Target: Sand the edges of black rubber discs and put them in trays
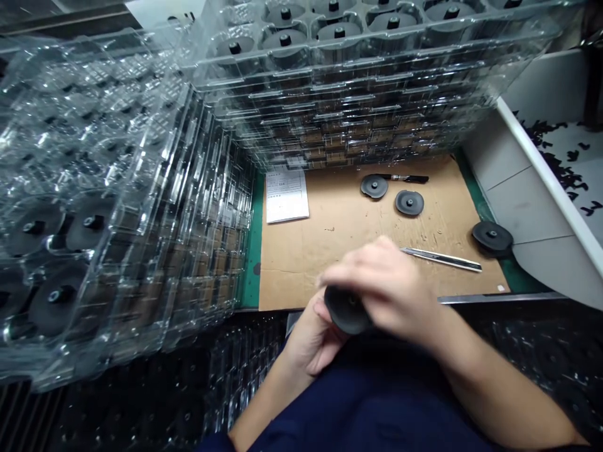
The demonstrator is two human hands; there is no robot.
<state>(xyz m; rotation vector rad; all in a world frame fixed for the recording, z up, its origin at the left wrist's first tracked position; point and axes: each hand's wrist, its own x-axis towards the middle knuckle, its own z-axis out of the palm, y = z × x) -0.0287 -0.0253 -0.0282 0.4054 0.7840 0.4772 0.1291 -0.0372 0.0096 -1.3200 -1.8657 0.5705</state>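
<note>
In front of my body I hold a round black rubber disc (347, 312) with a small hub in its middle. My left hand (320, 336) grips it from below and the left, with the thumb at its edge. Over the top and right side of the disc lies my right hand (389, 285), smeared by motion; what its fingers hold, if anything, I cannot make out. Just beyond that hand, a slim utility knife (443, 258) rests on the cardboard (301, 263). Two grey discs with hubs, a nearer one (409, 203) and a farther one (374, 186), lie farther back.
A black marker (407, 179) and a white paper pad (286, 198) lie at the back. Another black disc (492, 238) is at the right edge. Clear plastic trays (358, 94) of discs are stacked behind, with more trays (188, 163) at left. A white bin (532, 138) holds small black pieces.
</note>
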